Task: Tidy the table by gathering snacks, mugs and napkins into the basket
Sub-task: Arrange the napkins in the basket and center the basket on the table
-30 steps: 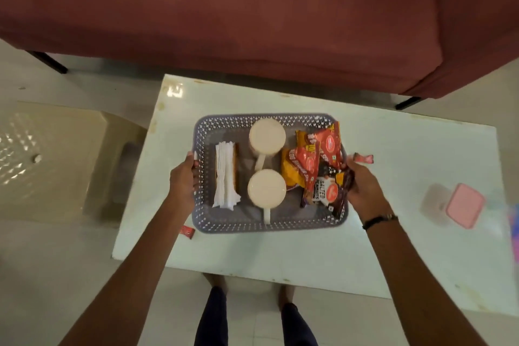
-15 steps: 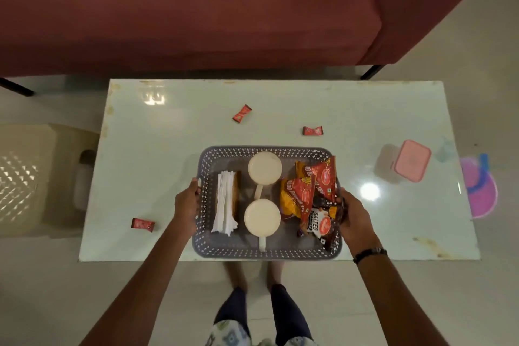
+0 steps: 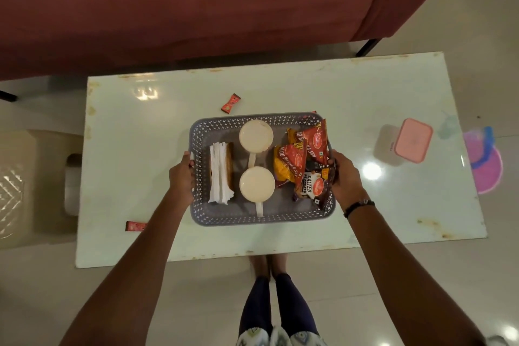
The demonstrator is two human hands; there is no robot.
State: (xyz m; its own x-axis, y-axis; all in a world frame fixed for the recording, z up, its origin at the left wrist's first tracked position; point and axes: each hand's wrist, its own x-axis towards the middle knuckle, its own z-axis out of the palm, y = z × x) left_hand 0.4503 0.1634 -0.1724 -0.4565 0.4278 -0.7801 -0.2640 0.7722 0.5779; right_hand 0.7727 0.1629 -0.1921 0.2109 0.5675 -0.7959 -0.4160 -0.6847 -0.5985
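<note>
1. I judge the biggest risk is the snack packets [image 3: 304,161] — they are piled high against my right hand [image 3: 345,174], the top one poking over the basket's far rim. A tilt toward that side could slide one out.
2. The two mugs [image 3: 256,161] stand upright between my hands, handles pointing back toward me. They look free to shift, so a jerk or an uneven carry might knock them together or tip one onto the napkins [image 3: 221,174].
3. The napkins are a loose stack just inside my left hand [image 3: 182,174]; a quick swing could fan them out.
4. Two small red sweets [image 3: 230,103] are outside the basket [image 3: 261,218] on the table [image 3: 365,93] — one beyond my left hand, one nearer me and further left. Leaving now would leave the tidying unfinished, I think.
5. Both my arms reach forward, nearly straight. Each hand is clamped on a short side wall of the basket, fingers curled over the rim, thumbs outside.
6. Whether the basket rests on the table or is lifted clear, I cannot tell.
</note>
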